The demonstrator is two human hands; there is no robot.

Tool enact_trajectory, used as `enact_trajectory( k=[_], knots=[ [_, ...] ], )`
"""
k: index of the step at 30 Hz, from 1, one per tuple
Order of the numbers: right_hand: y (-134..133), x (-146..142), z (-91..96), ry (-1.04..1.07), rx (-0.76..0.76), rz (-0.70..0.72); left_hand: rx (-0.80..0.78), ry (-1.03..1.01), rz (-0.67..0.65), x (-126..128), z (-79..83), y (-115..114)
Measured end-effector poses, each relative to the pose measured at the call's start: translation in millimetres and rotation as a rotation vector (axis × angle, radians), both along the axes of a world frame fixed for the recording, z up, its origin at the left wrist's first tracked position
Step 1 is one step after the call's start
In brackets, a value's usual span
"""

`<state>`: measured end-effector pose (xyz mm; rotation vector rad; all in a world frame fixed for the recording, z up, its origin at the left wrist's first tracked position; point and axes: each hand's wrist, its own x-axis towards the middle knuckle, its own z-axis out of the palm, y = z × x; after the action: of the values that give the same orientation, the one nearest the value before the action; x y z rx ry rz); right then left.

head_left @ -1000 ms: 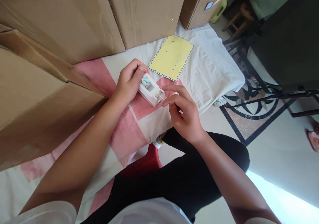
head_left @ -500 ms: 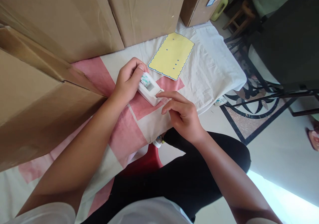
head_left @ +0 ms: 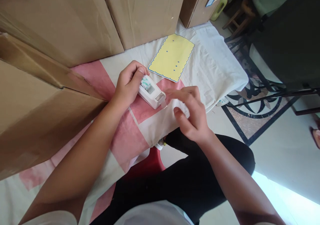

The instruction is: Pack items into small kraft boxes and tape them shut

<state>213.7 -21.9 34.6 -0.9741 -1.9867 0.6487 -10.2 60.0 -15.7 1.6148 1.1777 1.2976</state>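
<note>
My left hand is closed round a small white device with a label on top, holding it down on the pink and white cloth. My right hand hovers just right of the device's open end, fingers spread and slightly blurred, holding nothing that I can see. A yellow card with a blue scalloped border and small dots lies on the cloth beyond the device.
Large cardboard boxes stand along the left and back. More boxes and a yellow-green bottle are at the top right. A dark table with metal legs stands on the patterned floor to the right. My black-clad legs are below.
My right hand has lifted off the device's end and drawn right, its fingers spreading. My left hand keeps hold of the device, which has barely shifted.
</note>
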Motion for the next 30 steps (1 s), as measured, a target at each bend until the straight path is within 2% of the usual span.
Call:
enact_trajectory(
  k=[2, 5, 10, 12, 16, 21, 26, 30],
  knots=[
    [5, 1, -3.7, -0.113, 0.085, 0.077, 0.0, 0.006, -0.015, 0, 1.3, -1],
    [11, 3, -11.2, -0.169, 0.177, 0.044, -0.007, -0.017, 0.0, 0, 0.8, -1],
    [9, -4, -21.9, -0.223, 0.211, 0.112, 0.019, -0.048, 0.007, 1, -6.0, 3],
    [7, -6, -23.7, -0.205, 0.22, 0.09, 0.031, -0.046, 0.006, 1, -8.1, 4],
    [8, -6, -20.8, -0.134, 0.262, 0.037, 0.031, -0.031, 0.0, 0, -8.8, 5],
    [10, -6, -15.8, -0.157, 0.208, -0.037, 0.003, -0.05, -0.025, 0, -8.0, 5],
    [10, -7, -15.6, -0.179, 0.223, -0.014, -0.012, -0.057, -0.041, 0, -6.7, 6],
    [5, -12, -5.8, -0.201, 0.228, -0.02, -0.034, -0.057, -0.057, 1, -3.5, 4]
  ],
)
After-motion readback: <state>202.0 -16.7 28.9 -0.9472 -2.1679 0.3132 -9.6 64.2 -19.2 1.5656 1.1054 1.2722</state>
